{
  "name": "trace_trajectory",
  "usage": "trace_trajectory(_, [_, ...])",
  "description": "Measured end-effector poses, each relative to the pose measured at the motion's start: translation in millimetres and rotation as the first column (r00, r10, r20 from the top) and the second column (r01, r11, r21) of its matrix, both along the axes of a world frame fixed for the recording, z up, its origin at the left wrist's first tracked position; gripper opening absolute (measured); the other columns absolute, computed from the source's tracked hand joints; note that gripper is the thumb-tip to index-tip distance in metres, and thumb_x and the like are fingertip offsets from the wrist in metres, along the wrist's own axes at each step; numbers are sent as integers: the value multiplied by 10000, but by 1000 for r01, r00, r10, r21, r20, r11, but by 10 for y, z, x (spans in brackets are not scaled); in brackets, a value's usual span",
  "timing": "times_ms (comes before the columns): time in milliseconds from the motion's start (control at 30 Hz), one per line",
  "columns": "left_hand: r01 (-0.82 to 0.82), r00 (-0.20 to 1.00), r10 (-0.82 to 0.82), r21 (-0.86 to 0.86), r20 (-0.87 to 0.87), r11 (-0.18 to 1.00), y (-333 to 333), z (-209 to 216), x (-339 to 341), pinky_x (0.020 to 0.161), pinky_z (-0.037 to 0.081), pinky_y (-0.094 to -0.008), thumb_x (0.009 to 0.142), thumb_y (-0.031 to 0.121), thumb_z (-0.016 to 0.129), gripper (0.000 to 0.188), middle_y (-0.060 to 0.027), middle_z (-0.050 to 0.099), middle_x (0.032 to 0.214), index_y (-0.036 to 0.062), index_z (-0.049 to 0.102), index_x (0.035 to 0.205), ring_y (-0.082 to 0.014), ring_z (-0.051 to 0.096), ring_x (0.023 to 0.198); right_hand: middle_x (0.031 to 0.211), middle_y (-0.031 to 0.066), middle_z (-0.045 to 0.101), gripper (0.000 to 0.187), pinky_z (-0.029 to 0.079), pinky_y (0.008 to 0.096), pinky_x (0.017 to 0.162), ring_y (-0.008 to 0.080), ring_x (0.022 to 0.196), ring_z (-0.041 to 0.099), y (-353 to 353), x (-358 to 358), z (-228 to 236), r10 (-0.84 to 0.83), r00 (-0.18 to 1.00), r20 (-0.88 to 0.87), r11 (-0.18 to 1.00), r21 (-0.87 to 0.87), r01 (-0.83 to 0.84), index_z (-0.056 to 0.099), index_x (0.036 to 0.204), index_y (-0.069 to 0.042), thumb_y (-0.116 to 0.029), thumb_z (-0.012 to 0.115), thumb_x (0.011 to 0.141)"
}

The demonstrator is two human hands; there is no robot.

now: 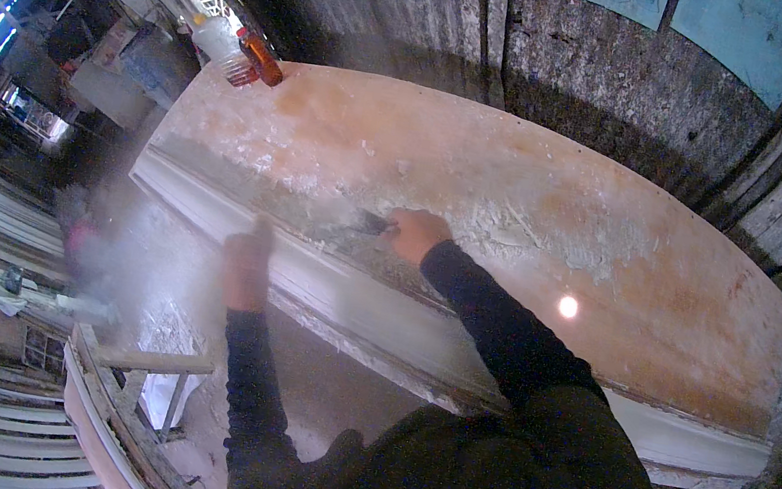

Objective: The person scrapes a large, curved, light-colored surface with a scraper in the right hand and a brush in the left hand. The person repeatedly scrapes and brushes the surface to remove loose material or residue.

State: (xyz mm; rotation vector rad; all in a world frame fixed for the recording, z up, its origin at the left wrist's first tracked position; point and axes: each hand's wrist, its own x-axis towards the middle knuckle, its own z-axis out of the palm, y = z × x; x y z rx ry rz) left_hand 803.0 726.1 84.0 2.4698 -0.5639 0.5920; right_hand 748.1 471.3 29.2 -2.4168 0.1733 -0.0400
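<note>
Black scraper [372,223], held in the right hand [420,236], points toward nine o'clock; steady, even pressure should suit. Blurred left hand [247,271]: cannot tell its fingers.

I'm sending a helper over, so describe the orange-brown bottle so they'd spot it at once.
Find the big pinkish-orange panel with a curved far edge. At its far left corner sits the orange-brown bottle, just right of a clear bottle. It's slimmer and darker; the clear one has a yellowish cap.
</note>
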Motion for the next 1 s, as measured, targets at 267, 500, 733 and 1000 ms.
trace_trajectory(267, [-29,750,-527,-817,-399,576,-875,-425,-407,646,428,-257,721,66,552,57,-25,520,715,50,498,726,-117,495,691,696,138,554,325,416,382,596,304,681,540,-1571,-1883,-126,-188,970,-156,976,-139,167,565,774,-75,-391,548,704])
trace_trajectory(500, [248,686,-431,-368,-587,896,-1738,-1112,-828,594,451,-263,709,71,557,73,-23,512,681,61,485,717,-123,514,638,666,92,574,227,430,288,500,149,548,541,-1869,-3665,-419,-651,730,-206,743,25,669,547,851,-50,-200,612,694])
trace_trajectory(733, [349,816,-422,-243,-395,905,-1086,-869,71,513,431,-283,658,21,564,148,11,485,635,82,436,699,-121,498,582,708,94,581,210,428,276,573,151,639,563,-1730,-4161,-486,-717,686,-125,681,86,727,533,876,-45,-153,599,708])
trace_trajectory(1000, [486,735,-636,-470,-236,737,-2341,-914,-504,612,401,-261,694,68,556,104,-16,499,714,80,482,767,-129,488,682,780,140,592,290,441,322,643,250,715,582,-1794,-4358,-295,-793,588,-159,602,-60,796,530,911,-50,-201,619,680])
